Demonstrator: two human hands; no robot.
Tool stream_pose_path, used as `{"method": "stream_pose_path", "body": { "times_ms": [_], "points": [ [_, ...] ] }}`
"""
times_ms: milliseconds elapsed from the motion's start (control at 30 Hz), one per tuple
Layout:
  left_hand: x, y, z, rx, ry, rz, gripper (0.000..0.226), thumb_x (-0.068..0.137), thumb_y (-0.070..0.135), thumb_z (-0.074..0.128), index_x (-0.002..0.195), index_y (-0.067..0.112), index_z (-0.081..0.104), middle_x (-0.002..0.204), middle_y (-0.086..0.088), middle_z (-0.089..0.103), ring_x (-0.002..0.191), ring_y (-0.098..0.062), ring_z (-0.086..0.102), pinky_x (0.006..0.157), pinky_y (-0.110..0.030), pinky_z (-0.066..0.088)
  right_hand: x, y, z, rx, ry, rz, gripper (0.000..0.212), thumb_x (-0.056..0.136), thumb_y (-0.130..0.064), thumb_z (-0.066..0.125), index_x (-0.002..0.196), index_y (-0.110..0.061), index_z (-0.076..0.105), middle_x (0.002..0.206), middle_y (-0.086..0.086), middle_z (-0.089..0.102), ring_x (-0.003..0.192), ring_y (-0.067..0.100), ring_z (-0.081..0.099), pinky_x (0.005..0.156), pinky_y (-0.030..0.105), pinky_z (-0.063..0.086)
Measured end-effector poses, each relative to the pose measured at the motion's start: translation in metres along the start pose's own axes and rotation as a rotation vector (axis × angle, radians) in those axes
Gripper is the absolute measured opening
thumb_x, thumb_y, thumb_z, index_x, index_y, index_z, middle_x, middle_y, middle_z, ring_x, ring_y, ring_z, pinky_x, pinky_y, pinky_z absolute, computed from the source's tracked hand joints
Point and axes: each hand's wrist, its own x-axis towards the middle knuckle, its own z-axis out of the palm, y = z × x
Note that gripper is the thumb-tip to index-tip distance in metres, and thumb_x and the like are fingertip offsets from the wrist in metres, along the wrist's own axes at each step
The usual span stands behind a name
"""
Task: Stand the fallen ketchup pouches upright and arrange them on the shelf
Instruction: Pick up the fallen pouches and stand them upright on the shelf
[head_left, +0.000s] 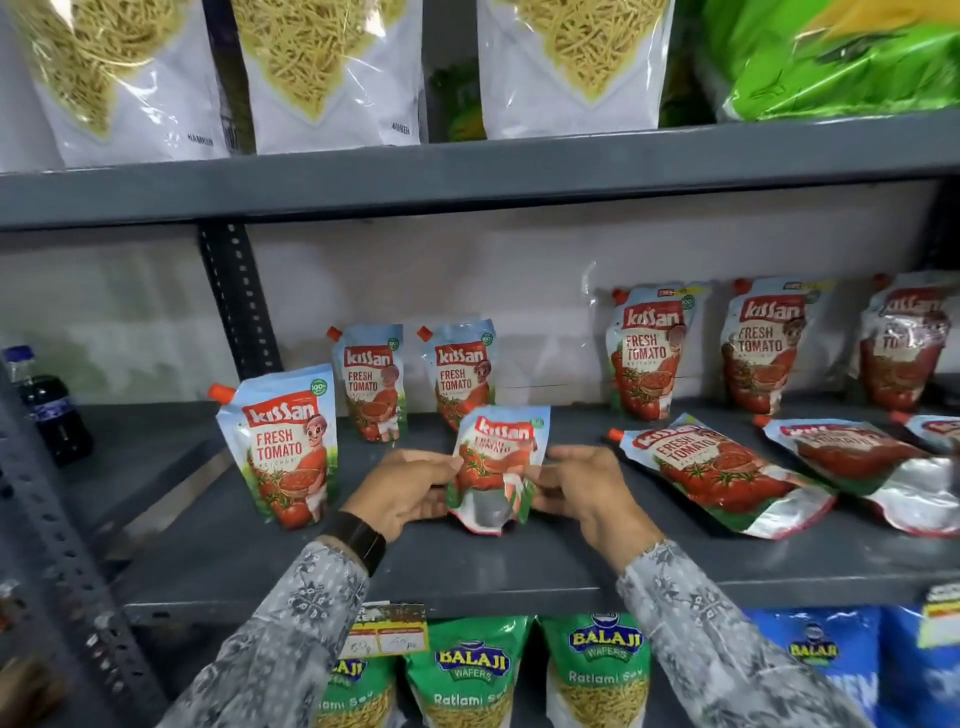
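Note:
A small Kissan ketchup pouch (497, 467) is tilted back at the middle of the grey shelf (467, 566), its silver base toward me. My left hand (408, 488) grips its left edge and my right hand (584, 493) grips its right edge. Three small pouches stand upright: one at the front left (283, 447) and two behind (370, 382) (460, 376). Three larger pouches stand at the back right (652, 353) (763, 343) (901, 348). Fallen large pouches lie flat on the right (722, 475) (872, 467), with another at the frame edge (935, 431).
A dark soft-drink bottle (47, 405) stands at the shelf's far left beside a perforated upright (239, 301). Snack bags fill the shelf above (332, 67). Green Balaji packets (470, 670) sit below, with a price tag (387, 631) on the shelf lip.

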Motion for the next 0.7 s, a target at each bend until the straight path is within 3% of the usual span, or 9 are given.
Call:
{"method": "stream_pose_path", "body": {
  "times_ms": [133,267,367,500,600,700],
  "points": [
    [-0.001,0.015,-0.002,-0.004,0.078,0.255,0.009,0.095,0.014,0.072,0.102,0.01,0.076,0.085,-0.002,0.076,0.065,-0.011,0.064,0.055,-0.022,0.059,0.008,-0.023,0.003,-0.004,0.036,-0.159,0.012,0.088,0.007,0.073,0.098,-0.001,0.075,0.088,0.015,0.082,0.068,0.023,0.077,0.059,0.035,0.065],
    [0.005,0.016,-0.001,0.047,0.112,0.412,0.007,0.092,0.011,0.074,0.099,0.012,0.075,0.085,-0.001,0.076,0.067,-0.006,0.071,0.06,-0.02,0.06,0.02,-0.025,0.006,-0.059,0.096,-0.314,0.015,0.088,0.007,0.072,0.088,-0.008,0.072,0.089,0.018,0.079,0.08,0.028,0.073,0.077,0.044,0.064],
    [0.013,-0.004,0.001,0.082,0.118,0.418,0.01,0.092,0.007,0.074,0.09,0.016,0.073,0.085,-0.004,0.074,0.075,-0.013,0.072,0.061,-0.02,0.059,0.026,-0.004,0.007,-0.174,0.16,-0.355,0.022,0.088,0.006,0.072,0.08,-0.014,0.069,0.083,0.012,0.076,0.079,0.022,0.068,0.076,0.042,0.062],
    [0.022,-0.028,0.002,0.056,0.089,0.361,0.014,0.093,0.002,0.071,0.091,0.016,0.071,0.084,-0.003,0.072,0.086,-0.022,0.07,0.066,-0.022,0.062,0.028,0.019,0.007,-0.223,0.214,-0.35,0.011,0.09,0.001,0.072,0.085,-0.009,0.071,0.089,0.016,0.078,0.077,0.017,0.068,0.081,0.047,0.064],
    [0.022,-0.027,0.0,0.06,0.098,0.361,0.011,0.094,0.005,0.071,0.094,0.017,0.072,0.086,-0.004,0.074,0.088,-0.022,0.072,0.066,-0.022,0.061,0.028,0.014,0.005,-0.24,0.185,-0.349,0.013,0.09,0.0,0.073,0.085,-0.013,0.072,0.085,0.009,0.078,0.079,0.02,0.07,0.079,0.043,0.064],
    [0.011,-0.022,0.001,0.076,0.223,0.412,0.015,0.095,0.01,0.07,0.106,0.019,0.074,0.092,-0.004,0.077,0.084,-0.02,0.075,0.066,-0.023,0.059,0.019,0.004,-0.008,-0.271,0.166,-0.354,0.021,0.089,-0.003,0.073,0.091,-0.024,0.07,0.079,-0.002,0.076,0.078,0.019,0.072,0.08,0.044,0.066]
  ]
}}
